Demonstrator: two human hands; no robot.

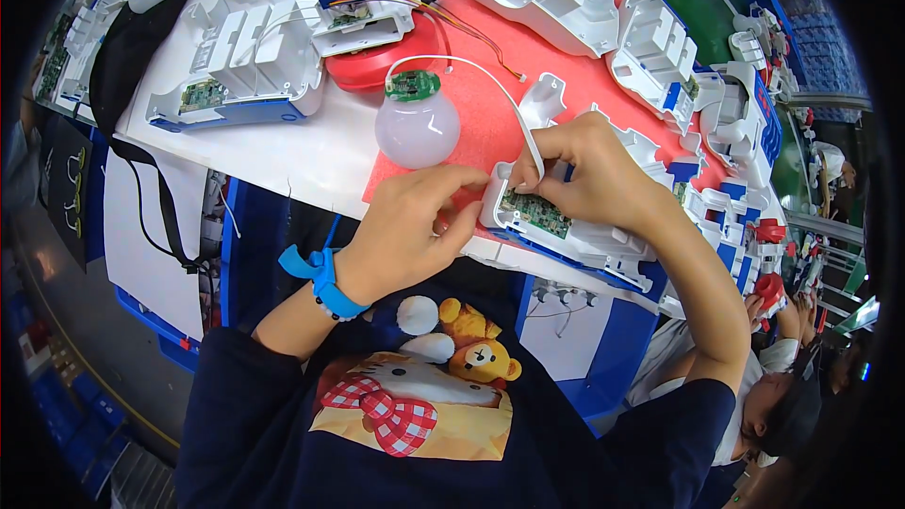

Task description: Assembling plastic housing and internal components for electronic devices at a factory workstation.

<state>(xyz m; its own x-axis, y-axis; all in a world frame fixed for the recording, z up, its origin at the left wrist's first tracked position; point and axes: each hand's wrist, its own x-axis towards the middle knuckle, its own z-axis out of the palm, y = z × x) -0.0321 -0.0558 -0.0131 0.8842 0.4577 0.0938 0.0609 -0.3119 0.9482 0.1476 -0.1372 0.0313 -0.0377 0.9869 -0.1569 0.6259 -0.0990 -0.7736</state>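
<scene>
A white plastic housing (603, 243) with a blue lower edge lies in front of me, with a green circuit board (545, 213) inside. My right hand (603, 174) reaches over it, its thumb and forefinger pinched on a white cable (509, 99) close above the board. The cable arcs back to a small green round board (413, 86) on a milky white bulb-shaped dome (418, 130), which lies to the left. My left hand (405, 226), with a blue wrist strap, grips the housing's left end between thumb and fingers. The fingertips of my right hand hide the cable's end.
A red mat (485, 38) covers part of the white table (273, 155). Another open housing (240, 61) with coloured wires (471, 28) stands at the back left, beside a red round part (386, 61). Several more housings (650, 57) line the right. A co-worker (768, 405) sits at far right.
</scene>
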